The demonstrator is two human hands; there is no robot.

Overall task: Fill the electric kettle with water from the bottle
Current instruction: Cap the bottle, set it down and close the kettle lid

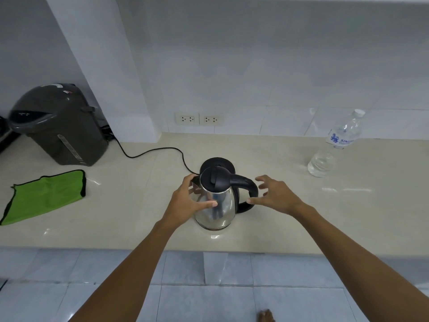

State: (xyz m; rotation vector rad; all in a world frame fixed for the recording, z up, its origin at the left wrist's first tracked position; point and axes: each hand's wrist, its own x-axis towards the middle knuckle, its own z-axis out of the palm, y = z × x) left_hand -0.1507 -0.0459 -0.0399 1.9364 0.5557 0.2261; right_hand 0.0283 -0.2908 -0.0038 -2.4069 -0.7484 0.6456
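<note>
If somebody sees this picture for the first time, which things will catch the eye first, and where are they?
The steel kettle with its black lid and handle stands in the middle of the counter; the left hand holds its body and the right hand is spread open beside the handle. A clear water bottle, cap on, stands at the far right, and a bright green cloth lies at the left.

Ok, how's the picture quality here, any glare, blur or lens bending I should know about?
Head view: the wide lens tilts the water bottle and the wall pillar outward; bright glare streaks lie on the glossy counter; the kettle, gripped by the left hand, shows dark reflections in its steel; light is soft, shadows faint.
</note>
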